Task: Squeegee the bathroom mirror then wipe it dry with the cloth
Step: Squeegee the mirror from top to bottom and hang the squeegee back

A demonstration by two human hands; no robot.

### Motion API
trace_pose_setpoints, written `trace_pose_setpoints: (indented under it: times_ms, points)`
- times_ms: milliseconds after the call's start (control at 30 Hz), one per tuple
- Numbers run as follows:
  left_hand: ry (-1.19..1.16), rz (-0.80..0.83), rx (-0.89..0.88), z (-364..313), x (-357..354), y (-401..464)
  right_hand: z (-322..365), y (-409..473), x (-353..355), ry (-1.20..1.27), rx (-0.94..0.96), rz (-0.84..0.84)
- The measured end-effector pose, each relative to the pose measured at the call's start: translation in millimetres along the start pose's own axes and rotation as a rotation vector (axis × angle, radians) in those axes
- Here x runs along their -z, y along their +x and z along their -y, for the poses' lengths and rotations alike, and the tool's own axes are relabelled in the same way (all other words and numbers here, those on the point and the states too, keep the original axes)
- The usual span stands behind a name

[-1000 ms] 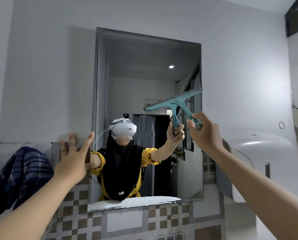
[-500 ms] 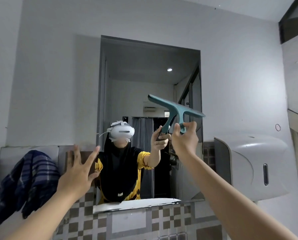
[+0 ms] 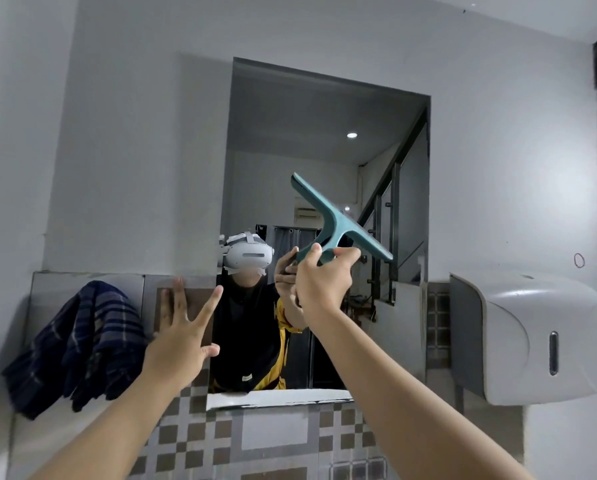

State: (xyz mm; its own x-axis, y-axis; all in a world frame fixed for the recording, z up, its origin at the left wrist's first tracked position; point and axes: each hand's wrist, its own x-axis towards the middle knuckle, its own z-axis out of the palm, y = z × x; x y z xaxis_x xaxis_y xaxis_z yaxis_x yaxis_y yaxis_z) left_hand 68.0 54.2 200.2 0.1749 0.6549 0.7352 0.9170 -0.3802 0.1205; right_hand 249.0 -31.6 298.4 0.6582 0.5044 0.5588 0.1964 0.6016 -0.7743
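The bathroom mirror [image 3: 324, 133] hangs on the grey wall straight ahead and reflects a person in a white headset. My right hand [image 3: 321, 284] grips the handle of a teal squeegee [image 3: 338, 221] in front of the mirror's middle; its blade slants from upper left down to lower right. My left hand [image 3: 182, 336] is raised with fingers spread beside the mirror's lower left edge, holding nothing. A dark blue plaid cloth [image 3: 78, 344] hangs on the wall at the left.
A white paper towel dispenser [image 3: 532, 337] is mounted on the wall right of the mirror. Brown and white checkered tiles [image 3: 272, 441] run below it. A torn white strip [image 3: 279, 398] lies along the mirror's bottom edge.
My right hand has carried the squeegee leftward toward the mirror's middle and turned it, so the blade now slants down to the right. My left hand stays raised and spread.
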Motion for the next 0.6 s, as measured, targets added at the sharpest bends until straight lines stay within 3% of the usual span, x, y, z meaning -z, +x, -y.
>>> trace_pose_setpoints:
  times_ms: [200, 433, 600]
  points:
    - [-0.019, 0.004, 0.026, -0.1, -3.7, 1.5, -11.5, -35.4, -34.9, -0.046, 0.096, 0.093]
    - [-0.039, -0.013, 0.001, 1.1, -2.4, -2.0, -31.3, -63.5, -40.2, -0.477, 0.347, 0.331]
    - [-0.064, -0.019, -0.021, 4.3, -6.2, 0.2, -49.1, -37.7, -12.1, -0.532, 0.549, 0.371]
